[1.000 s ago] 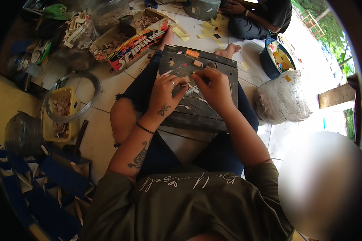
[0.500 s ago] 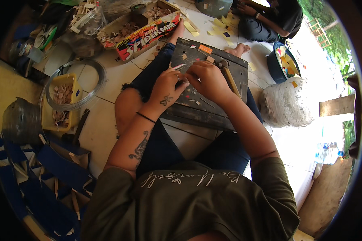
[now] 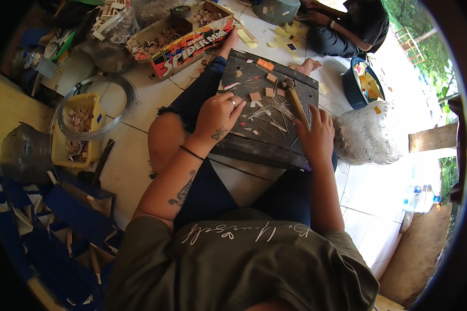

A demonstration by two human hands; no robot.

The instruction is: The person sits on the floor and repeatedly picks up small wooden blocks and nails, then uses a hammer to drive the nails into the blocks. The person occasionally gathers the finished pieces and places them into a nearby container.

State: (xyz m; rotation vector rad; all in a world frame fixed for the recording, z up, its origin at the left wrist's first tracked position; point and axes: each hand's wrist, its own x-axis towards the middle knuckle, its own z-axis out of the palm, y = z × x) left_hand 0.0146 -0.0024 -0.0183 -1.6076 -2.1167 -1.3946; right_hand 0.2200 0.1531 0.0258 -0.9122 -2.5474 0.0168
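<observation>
A dark work board (image 3: pixel 244 142) lies across my lap. Over its left part is my left hand (image 3: pixel 219 115), closed with thumb and fingers together; whatever they pinch is too small to make out. My right hand (image 3: pixel 319 135) is at the board's right edge with fingers spread. Between its thumb and forefinger runs the lower handle of a hammer (image 3: pixel 299 108), whose head points away from me; no closed grip shows. Thin wire pieces (image 3: pixel 277 111) lie scattered mid-board. Small wooden blocks (image 3: pixel 255 97) sit beyond them, near an orange piece (image 3: pixel 265 64) at the far edge.
At the far left stands a printed cardboard box (image 3: pixel 192 44) of wood bits. A wire coil (image 3: pixel 132 103) leans over a yellow basket (image 3: pixel 99 150). Blue pieces (image 3: pixel 78 212) are heaped at lower left. On the right are a white sack (image 3: pixel 371 135) and dark tub (image 3: pixel 354 88); another person (image 3: pixel 342 36) sits beyond.
My right hand has left my left hand, moving right and nearer to me, to the hammer handle; its fingers have spread. The blocks and wires are now uncovered. My left hand has shifted slightly nearer.
</observation>
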